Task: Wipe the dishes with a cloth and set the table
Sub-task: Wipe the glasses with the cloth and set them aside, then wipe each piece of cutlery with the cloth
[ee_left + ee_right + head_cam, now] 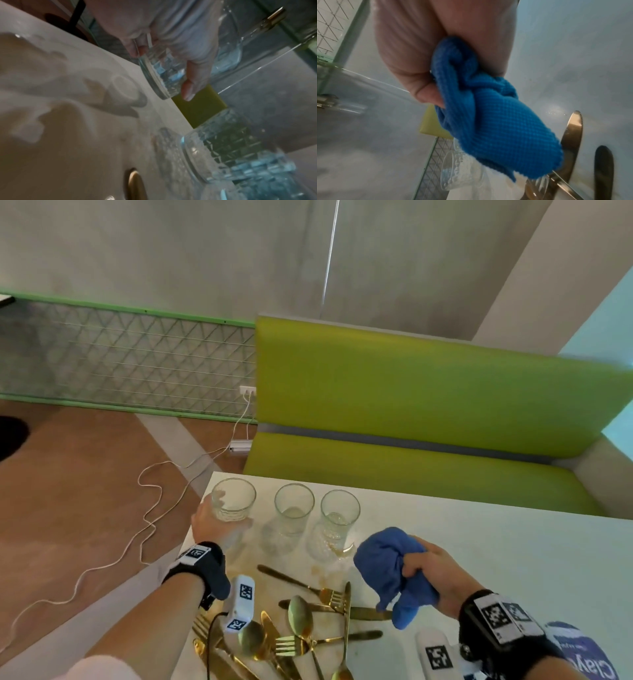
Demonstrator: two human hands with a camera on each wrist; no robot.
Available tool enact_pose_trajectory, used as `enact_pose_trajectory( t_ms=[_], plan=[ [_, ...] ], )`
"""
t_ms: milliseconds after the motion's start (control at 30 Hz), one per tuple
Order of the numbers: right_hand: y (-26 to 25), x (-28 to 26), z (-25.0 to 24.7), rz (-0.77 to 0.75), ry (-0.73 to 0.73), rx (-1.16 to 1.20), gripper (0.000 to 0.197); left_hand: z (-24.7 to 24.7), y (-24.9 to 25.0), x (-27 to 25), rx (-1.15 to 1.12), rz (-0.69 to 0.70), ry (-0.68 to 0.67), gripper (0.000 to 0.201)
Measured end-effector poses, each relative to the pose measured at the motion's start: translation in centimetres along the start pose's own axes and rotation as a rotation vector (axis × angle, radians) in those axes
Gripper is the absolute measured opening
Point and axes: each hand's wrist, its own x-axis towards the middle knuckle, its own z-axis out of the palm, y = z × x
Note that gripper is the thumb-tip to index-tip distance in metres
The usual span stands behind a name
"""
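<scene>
Three clear glasses stand in a row near the far edge of the white table (479,542). My left hand (212,525) grips the leftmost glass (233,499), lifted a little off the table; in the left wrist view its fingers (188,88) curl round the glass (163,75). The middle glass (294,508) and the right glass (339,515) stand untouched. My right hand (428,568) holds a bunched blue cloth (390,570) above the cutlery; the cloth (496,128) fills the right wrist view. A pile of gold cutlery (308,628) lies at the near edge.
A green bench seat (428,412) runs along the far side of the table. A white cable (137,525) trails over the brown floor to the left. A blue-and-white packet (582,655) lies at the near right. Brownish stains (322,573) mark the table by the glasses.
</scene>
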Motion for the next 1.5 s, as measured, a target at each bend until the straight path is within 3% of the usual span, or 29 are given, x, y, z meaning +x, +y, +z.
enact_pose_trajectory(
  t_ms=[200,300,433,567,733,800,833,867,933,1000,1067,1133,1267,1500],
  plan=[
    [1.4,-0.1,-0.2,0.038,-0.038,0.053,0.056,3.1,-0.3,0.6,0.068,0.000,-0.040,0.086],
    [1.8,-0.3,-0.7,0.025,-0.023,0.063,0.056,4.2,-0.6,0.9,0.093,-0.071,-0.090,0.093],
    [2.4,-1.0,-1.5,0.015,-0.003,0.088,0.056,6.0,-3.1,3.0,0.222,-0.160,-0.146,0.135],
    [2.9,-2.2,-2.1,0.003,0.038,0.127,0.056,2.7,0.8,-0.1,0.392,-0.159,-0.152,0.118],
    [3.8,-4.4,-2.4,0.012,0.105,0.231,0.050,0.3,2.5,-3.1,0.394,-0.319,-0.121,0.114],
    [4.3,-5.5,-2.7,0.029,0.125,0.335,0.046,0.4,3.5,-6.7,0.271,-0.213,-0.008,0.089],
    [4.6,-6.2,-2.7,0.029,0.135,0.393,0.041,0.8,3.7,-9.0,0.215,-0.092,0.018,0.076],
    [4.9,-6.9,-2.7,0.024,0.141,0.455,0.038,1.3,3.8,-11.4,0.189,0.044,-0.014,0.065],
    [5.8,-8.3,-2.8,-0.011,0.141,0.572,0.044,2.7,3.4,-16.0,0.208,0.303,-0.231,0.048],
    [6.8,-10.1,-2.6,-0.015,0.167,0.642,0.039,4.1,2.7,-19.0,0.498,0.606,-0.449,0.038],
    [8.5,-11.9,-2.6,0.013,0.221,0.696,0.033,5.5,2.0,-20.3,0.838,0.904,-0.585,0.040],
    [10.2,-13.5,-2.9,0.057,0.295,0.723,0.036,6.4,1.7,-20.8,1.119,1.100,-0.694,0.041],
    [12.2,-16.6,-3.5,0.084,0.404,0.708,0.031,7.5,0.7,-20.1,1.424,1.264,-0.778,0.035],
    [13.7,-19.4,-4.5,0.156,0.528,0.434,0.015,8.1,-0.4,-19.5,1.454,1.454,-0.758,0.027]
  ],
)
